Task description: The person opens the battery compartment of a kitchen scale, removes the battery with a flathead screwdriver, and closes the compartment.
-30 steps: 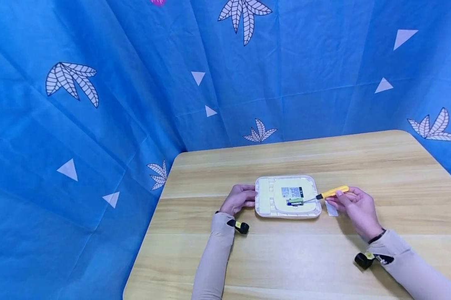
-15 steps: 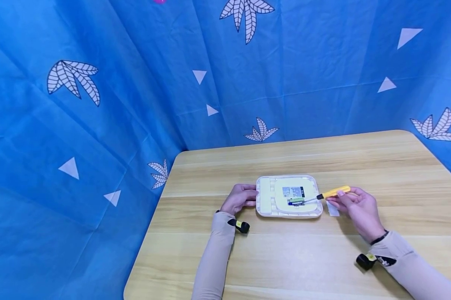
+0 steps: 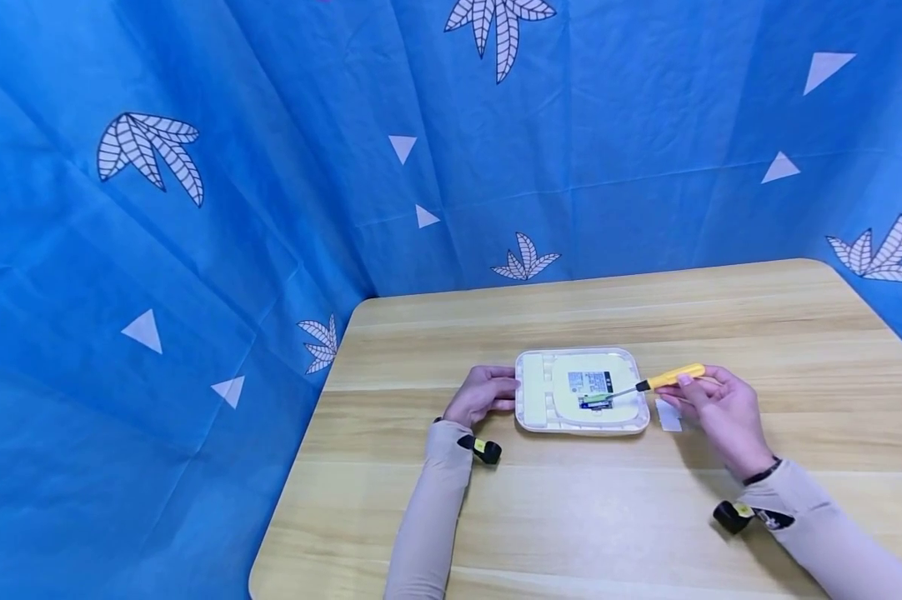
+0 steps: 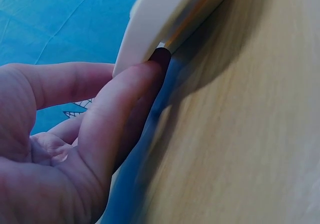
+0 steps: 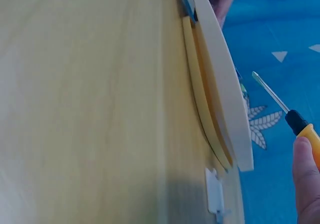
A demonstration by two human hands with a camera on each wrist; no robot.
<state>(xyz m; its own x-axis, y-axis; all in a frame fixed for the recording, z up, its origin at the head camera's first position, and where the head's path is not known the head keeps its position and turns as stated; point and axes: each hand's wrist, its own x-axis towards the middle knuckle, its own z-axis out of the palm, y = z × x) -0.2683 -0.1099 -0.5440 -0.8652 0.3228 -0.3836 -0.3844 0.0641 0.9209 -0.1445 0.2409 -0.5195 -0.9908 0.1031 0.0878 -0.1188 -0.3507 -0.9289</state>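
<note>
A flat white device [image 3: 537, 392], much like a kitchen scale turned underside up, lies on the table. Its underside bears a printed label [image 3: 589, 382] and an open battery compartment [image 3: 596, 403] with something green in it. My left hand [image 3: 481, 397] grips the device's left edge; the left wrist view shows thumb and fingers on the rim. In my right hand [image 3: 721, 417] is a screwdriver [image 3: 674, 377] with a yellow handle, its shaft pointing left over the compartment. Whether the tip touches anything there I cannot tell; the right wrist view shows the screwdriver [image 5: 295, 119] above the device's level.
A small white plastic piece [image 3: 668, 416], like a battery cover, lies on the table between the device and my right hand. The wooden table [image 3: 571, 517] reaches back to a blue patterned curtain [image 3: 308, 167].
The head view has shifted slightly. Less green shows at the battery compartment now, and the screwdriver handle sits slightly higher in my right hand. The left hand keeps its hold.
</note>
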